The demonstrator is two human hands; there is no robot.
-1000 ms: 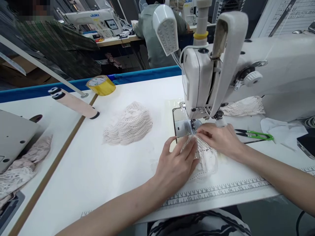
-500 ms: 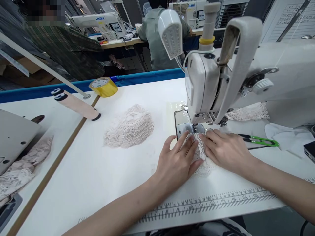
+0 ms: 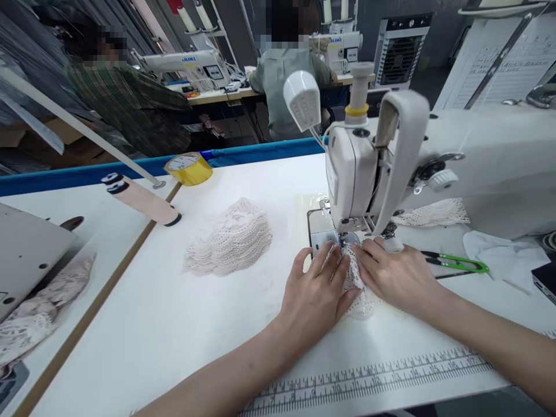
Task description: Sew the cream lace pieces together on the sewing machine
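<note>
A small piece of white lace [image 3: 359, 289] lies on the white table in front of the sewing machine [image 3: 391, 168], its far end under the presser foot. My left hand [image 3: 315, 292] lies flat on the lace's left side, fingers spread and pointing at the needle plate [image 3: 320, 229]. My right hand [image 3: 393, 275] presses the lace's right side with fingers stretched toward the foot. Both hands touch the lace and nearly meet over it.
A pile of lace pieces [image 3: 230, 237] sits left of the machine. Green thread snips [image 3: 456, 263] lie to the right, near white cloth [image 3: 506, 258]. Yellow tape [image 3: 189, 168] and a thread cone [image 3: 141, 200] lie at the back left. Two people work at machines beyond.
Both hands have slid forward with the lace toward the presser foot, and more of the lace lies under the fingers. The camera has tilted up a little.
</note>
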